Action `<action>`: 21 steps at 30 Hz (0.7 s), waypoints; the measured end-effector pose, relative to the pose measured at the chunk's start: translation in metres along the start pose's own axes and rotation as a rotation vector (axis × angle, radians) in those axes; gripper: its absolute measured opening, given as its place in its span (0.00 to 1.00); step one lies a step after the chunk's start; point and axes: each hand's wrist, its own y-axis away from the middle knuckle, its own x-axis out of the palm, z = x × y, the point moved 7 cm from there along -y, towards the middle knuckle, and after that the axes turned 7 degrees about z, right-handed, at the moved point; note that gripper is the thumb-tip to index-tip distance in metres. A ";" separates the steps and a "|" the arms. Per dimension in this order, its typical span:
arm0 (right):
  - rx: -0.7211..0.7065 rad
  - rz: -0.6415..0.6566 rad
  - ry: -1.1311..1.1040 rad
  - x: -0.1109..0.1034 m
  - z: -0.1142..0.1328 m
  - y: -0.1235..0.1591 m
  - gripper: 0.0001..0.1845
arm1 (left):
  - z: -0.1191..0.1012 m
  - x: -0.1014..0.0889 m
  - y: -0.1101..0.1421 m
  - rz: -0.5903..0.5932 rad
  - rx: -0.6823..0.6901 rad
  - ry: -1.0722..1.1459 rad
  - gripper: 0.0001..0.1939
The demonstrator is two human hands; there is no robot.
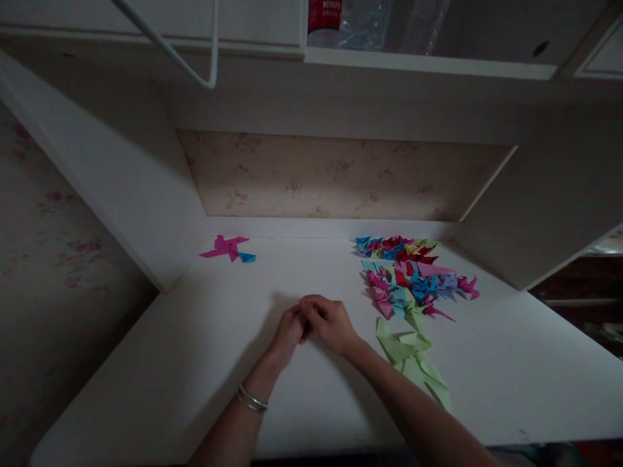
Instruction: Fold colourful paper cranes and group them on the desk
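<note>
The white table spreads out beneath the fingers and on all sides of them. White shelving stands above and beyond the fingers, framing a strip of floral wallpaper straight ahead of them. To the fingers' right and farther off, a crowded cluster of small folded-paper pieces lies in pink, blue, red, purple and green. High above the fingers, clear bottles, one with a red label, sit on the shelf. The large pale-green folded paper lies to the fingers' right and a little nearer the body, partly behind the right forearm. The right hand and left hand touch above the table, fingers curled inward and overlapping; whether they pinch anything cannot be told. Far to the fingers' left lies a pink folded paper. Silvery bangles circle the left wrist, below the fingers. Smallest is a blue folded paper, just beside the pink one.
</note>
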 end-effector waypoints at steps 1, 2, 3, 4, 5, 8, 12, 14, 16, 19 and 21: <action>-0.057 0.045 0.066 0.004 0.007 -0.016 0.14 | 0.001 0.000 -0.001 0.003 -0.017 0.007 0.15; -0.112 0.082 0.116 0.010 0.011 -0.034 0.14 | 0.002 0.000 -0.002 0.008 -0.036 0.008 0.15; -0.156 0.128 0.166 0.018 0.013 -0.053 0.14 | 0.003 0.000 -0.003 0.013 -0.054 0.008 0.14; -0.179 0.177 0.230 0.028 0.011 -0.071 0.14 | 0.003 0.000 -0.003 0.015 -0.067 0.006 0.13; -0.179 0.232 0.309 0.040 0.006 -0.090 0.14 | 0.003 0.000 -0.003 0.016 -0.076 0.005 0.12; -0.147 0.413 0.547 0.076 -0.017 -0.137 0.18 | 0.000 -0.003 -0.002 -0.007 -0.083 -0.010 0.13; -0.136 0.465 0.645 0.105 -0.033 -0.177 0.26 | -0.001 -0.009 -0.002 -0.068 -0.086 -0.040 0.15; -0.134 0.482 0.689 0.116 -0.035 -0.190 0.26 | -0.001 -0.010 -0.002 -0.076 -0.081 -0.036 0.14; -0.130 0.497 0.723 0.125 -0.035 -0.203 0.25 | 0.000 -0.008 -0.003 -0.067 -0.096 -0.044 0.13; -0.115 0.528 0.757 0.137 -0.037 -0.220 0.22 | 0.003 -0.006 -0.003 -0.056 -0.171 -0.090 0.11; -0.098 0.549 0.771 0.143 -0.038 -0.228 0.21 | 0.002 -0.004 -0.004 -0.045 -0.193 -0.105 0.11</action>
